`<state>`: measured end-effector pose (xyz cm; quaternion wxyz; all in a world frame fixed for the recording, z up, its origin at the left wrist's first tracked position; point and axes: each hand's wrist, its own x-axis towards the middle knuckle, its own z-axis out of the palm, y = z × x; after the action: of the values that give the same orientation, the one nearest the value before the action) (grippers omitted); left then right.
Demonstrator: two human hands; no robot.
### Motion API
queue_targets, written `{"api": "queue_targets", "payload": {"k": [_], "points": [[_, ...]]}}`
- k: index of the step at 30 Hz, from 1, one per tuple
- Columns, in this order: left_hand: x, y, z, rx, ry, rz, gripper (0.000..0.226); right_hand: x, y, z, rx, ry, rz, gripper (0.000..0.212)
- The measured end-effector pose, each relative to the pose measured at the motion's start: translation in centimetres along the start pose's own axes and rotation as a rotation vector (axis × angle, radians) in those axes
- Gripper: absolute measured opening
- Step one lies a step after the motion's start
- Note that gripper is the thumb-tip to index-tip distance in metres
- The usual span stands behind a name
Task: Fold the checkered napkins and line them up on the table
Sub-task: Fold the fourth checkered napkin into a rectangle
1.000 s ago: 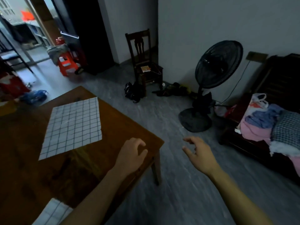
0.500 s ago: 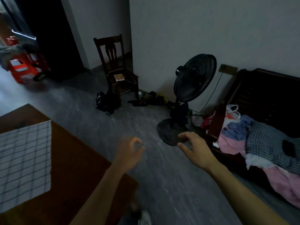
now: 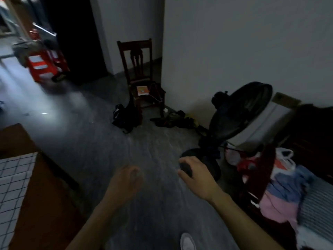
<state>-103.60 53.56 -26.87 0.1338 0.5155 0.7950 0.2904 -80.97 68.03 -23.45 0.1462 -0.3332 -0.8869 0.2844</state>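
Note:
A white checkered napkin [image 3: 13, 192] lies flat on the brown wooden table [image 3: 45, 213] at the left edge of the view, partly cut off. My left hand [image 3: 126, 181] hangs over the grey floor to the right of the table, fingers loosely curled, holding nothing. My right hand [image 3: 196, 175] reaches forward over the floor toward the right, fingers loosely bent and empty. A pile of cloth [image 3: 292, 193] lies on a dark wooden bench [image 3: 313, 134] at the right, with a dark checkered piece [image 3: 319, 206] in it.
A black standing fan [image 3: 239, 112] stands on the floor just beyond my right hand. A dark wooden chair [image 3: 140, 76] with bags and shoes around it sits against the wall. Red stools [image 3: 45, 64] stand at the far left. A shoe [image 3: 187, 241] shows at the bottom.
The view has swung right, away from the table; the napkin slid to the left edge. My left hand left the table corner and both hands now hang over the floor, nearer the bench.

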Motion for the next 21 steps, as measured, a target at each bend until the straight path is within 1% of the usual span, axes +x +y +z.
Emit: {"api": "queue_targets", "payload": {"k": [1, 6, 9, 12, 15, 18, 21], "points": [[1.0, -0.3, 0.2, 0.016, 0.037, 0.013, 0.042, 1.6, 0.7, 0.0, 0.008, -0.019, -0.013, 0.036], [5.2, 0.0, 0.1, 0.034, 0.149, -0.155, 0.037, 9.6, 3.6, -0.8, 0.110, -0.094, -0.104, 0.038], [6.8, 1.1, -1.1, 0.057, 0.193, -0.245, 0.029, 14.5, 3.1, -0.5, 0.171, -0.166, -0.148, 0.047], [7.8, 1.0, -3.0, 0.093, 0.258, -0.349, 0.022, 18.8, 1.9, 0.6, 0.205, -0.210, -0.237, 0.047], [8.2, -1.1, -4.8, 0.058, 0.332, -0.443, 0.010, 22.6, -0.1, 2.2, 0.209, -0.268, -0.323, 0.044], [9.0, -4.2, -5.5, 0.019, 0.385, -0.504, 0.011, 26.4, -1.7, 4.4, 0.191, -0.314, -0.406, 0.037], [10.4, -7.5, -6.0, -0.052, 0.474, -0.557, 0.011, 30.6, -3.8, 7.1, 0.150, -0.376, -0.471, 0.034]]}}
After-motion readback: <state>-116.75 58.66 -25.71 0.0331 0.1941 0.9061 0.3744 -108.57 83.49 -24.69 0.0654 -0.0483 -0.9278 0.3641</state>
